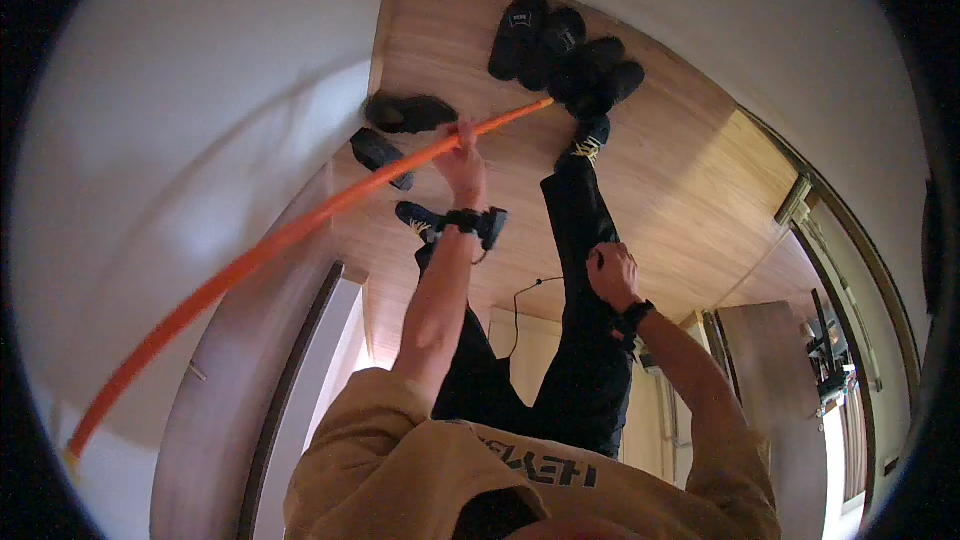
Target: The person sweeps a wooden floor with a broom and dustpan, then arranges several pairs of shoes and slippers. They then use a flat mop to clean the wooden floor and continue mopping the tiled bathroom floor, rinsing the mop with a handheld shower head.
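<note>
My left hand (464, 168) is closed around a long orange pole (300, 225) with yellowish ends. It slants from the lower left up to the floor, with its far tip beside a row of black shoes (520, 40). Lower and to the right, my right hand (614, 275) has its fingers curled in front of my dark trouser leg (580, 225). A small dark patch shows at those fingers; whether it is a held thing or trouser cloth is unclear. My feet wear dark shoes (590, 140) with yellow laces.
Two more dark shoes (410, 113) lie by the left wall on the wood-look floor (680, 170). A thin black cable (530, 287) hangs behind my legs. At the left is a doorway edge (310, 380); a wooden door (775, 380) stands at the right.
</note>
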`<state>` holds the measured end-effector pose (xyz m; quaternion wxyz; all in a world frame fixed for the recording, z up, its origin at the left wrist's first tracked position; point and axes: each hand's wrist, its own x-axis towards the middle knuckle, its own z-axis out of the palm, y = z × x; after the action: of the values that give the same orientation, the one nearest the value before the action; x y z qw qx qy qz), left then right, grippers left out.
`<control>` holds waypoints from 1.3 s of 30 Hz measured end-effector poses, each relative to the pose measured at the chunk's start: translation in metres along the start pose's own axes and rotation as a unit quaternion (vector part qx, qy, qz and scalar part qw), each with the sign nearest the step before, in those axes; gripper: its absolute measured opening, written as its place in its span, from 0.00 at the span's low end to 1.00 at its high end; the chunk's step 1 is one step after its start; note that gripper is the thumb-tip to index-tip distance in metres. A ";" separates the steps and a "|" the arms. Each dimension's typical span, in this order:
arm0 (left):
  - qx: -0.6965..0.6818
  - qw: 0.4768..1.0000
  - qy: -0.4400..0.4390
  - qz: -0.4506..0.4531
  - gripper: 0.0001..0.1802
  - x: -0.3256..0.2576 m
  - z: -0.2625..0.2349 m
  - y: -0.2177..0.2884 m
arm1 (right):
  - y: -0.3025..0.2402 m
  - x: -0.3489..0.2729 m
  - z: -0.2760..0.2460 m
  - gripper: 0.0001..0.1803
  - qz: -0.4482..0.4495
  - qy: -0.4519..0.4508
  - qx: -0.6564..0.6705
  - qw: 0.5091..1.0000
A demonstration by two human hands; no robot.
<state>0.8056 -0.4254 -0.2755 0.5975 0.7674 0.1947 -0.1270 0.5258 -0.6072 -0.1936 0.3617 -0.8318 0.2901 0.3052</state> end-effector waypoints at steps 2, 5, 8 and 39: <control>0.013 0.999 0.006 0.031 0.13 0.033 -0.004 0.012 | 0.001 0.000 0.001 0.08 -0.001 0.011 0.010 1.000; 0.141 0.982 0.008 0.127 0.14 0.086 -0.019 0.035 | 0.003 0.000 0.002 0.11 -0.003 -0.012 0.010 1.000; 0.287 0.924 0.024 0.251 0.13 0.144 -0.032 0.055 | 0.006 0.000 0.003 0.11 0.003 -0.031 0.007 0.999; 0.160 0.957 -0.091 0.224 0.35 0.361 -0.047 0.056 | 0.005 -0.005 -0.004 0.10 -0.034 -0.020 0.011 0.999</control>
<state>1.1512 -0.3390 -0.3692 0.4954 0.8621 -0.0602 -0.0884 0.5207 -0.6122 -0.1898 0.3861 -0.8311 0.2581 0.3060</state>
